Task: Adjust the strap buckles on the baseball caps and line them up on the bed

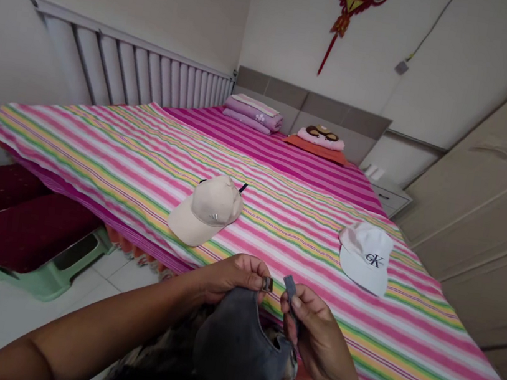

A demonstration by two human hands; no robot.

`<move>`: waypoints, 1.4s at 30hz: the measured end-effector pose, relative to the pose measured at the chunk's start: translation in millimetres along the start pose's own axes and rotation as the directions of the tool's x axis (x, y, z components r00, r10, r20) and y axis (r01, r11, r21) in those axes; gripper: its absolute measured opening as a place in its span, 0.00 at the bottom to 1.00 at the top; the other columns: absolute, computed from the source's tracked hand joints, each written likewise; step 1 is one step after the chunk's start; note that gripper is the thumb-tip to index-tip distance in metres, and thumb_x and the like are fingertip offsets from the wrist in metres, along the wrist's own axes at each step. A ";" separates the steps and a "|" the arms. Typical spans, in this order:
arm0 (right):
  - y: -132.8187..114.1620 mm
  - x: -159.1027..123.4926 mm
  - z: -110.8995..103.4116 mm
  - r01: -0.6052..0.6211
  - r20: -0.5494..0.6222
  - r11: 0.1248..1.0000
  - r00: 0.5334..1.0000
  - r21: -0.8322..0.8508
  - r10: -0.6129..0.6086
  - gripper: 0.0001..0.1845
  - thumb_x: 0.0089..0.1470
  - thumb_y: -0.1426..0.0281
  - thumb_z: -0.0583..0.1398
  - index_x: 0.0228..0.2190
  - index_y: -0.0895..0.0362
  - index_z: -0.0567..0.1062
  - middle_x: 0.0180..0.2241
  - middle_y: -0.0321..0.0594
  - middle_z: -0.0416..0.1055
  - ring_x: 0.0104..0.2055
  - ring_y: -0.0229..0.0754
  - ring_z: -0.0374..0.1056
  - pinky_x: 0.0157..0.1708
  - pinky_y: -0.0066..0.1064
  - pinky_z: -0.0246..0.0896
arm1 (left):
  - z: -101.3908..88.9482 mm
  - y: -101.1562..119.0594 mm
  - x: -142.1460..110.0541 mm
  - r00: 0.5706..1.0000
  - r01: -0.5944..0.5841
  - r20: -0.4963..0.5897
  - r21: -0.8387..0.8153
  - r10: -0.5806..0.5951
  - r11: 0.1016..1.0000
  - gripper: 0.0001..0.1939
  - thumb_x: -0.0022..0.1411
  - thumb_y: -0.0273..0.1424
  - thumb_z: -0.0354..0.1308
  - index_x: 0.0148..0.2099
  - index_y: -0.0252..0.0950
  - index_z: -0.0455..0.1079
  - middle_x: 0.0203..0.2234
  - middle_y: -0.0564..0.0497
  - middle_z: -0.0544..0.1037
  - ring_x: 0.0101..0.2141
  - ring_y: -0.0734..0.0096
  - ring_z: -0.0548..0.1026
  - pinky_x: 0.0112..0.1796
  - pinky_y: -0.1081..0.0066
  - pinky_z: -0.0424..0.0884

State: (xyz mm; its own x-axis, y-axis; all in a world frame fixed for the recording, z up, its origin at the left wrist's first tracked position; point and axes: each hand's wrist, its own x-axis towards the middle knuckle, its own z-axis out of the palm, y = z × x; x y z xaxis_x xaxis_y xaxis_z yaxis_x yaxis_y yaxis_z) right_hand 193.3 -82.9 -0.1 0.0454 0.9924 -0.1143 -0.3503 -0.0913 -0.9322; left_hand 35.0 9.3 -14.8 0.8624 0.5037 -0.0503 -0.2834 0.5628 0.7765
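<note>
The left hand [243, 280] pinches the buckle [268, 285] of a grey cap [241, 345], the right hand [315, 324] its strap [290, 285]. On the bed [287, 220] lie 2 pale caps [214, 202].

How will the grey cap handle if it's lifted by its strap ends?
The grey cap is probably light, being mostly plain fabric. Its body may sag, since it hangs soft-looking below the left hand. The strap end seems stiffer and should bend little: it sticks up past the right hand without drooping.

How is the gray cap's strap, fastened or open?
Open: the right hand holds the strap apart from the buckle in the left hand.
</note>
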 end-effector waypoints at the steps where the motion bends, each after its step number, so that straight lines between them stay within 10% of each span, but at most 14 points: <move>1: 0.7 1.9 1.1 -0.010 0.017 1.000 1.000 0.001 0.010 0.11 0.42 0.65 0.64 0.23 0.60 0.70 0.16 0.30 0.64 0.12 0.25 0.49 0.13 0.21 0.39 | -1.2 -1.0 0.5 1.000 0.002 0.010 -0.003 -0.002 1.000 0.13 0.41 0.31 0.66 0.29 0.28 0.70 0.18 0.50 0.74 0.17 0.80 0.69 0.20 0.81 0.63; 12: 15.9 12.8 10.0 -0.106 0.086 0.990 0.991 0.093 0.098 0.14 0.41 0.63 0.64 0.20 0.59 0.67 0.09 0.22 0.47 0.12 0.24 0.37 0.12 0.20 0.31 | -5.7 -5.7 -0.1 0.999 0.017 0.040 -0.052 -0.015 0.999 0.14 0.41 0.30 0.67 0.30 0.29 0.69 0.17 0.49 0.75 0.16 0.79 0.70 0.18 0.82 0.62; 42: 23.3 16.7 12.6 -0.266 0.287 0.930 0.939 0.255 0.190 0.13 0.43 0.65 0.64 0.21 0.61 0.68 0.09 0.21 0.46 0.10 0.22 0.35 0.11 0.18 0.33 | -3.8 -15.0 -2.4 0.998 -0.030 0.045 -0.132 0.036 0.991 0.13 0.40 0.29 0.68 0.28 0.31 0.67 0.16 0.50 0.75 0.17 0.77 0.71 0.19 0.81 0.63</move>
State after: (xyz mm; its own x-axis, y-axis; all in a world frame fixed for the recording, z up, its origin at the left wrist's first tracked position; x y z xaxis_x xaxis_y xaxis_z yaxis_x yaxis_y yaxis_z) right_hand 174.1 -67.4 -19.5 -0.2922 0.9382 -0.1855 -0.5761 -0.3275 -0.7489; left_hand 35.6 2.1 -28.7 0.8697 0.4936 0.0060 -0.3618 0.6292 0.6879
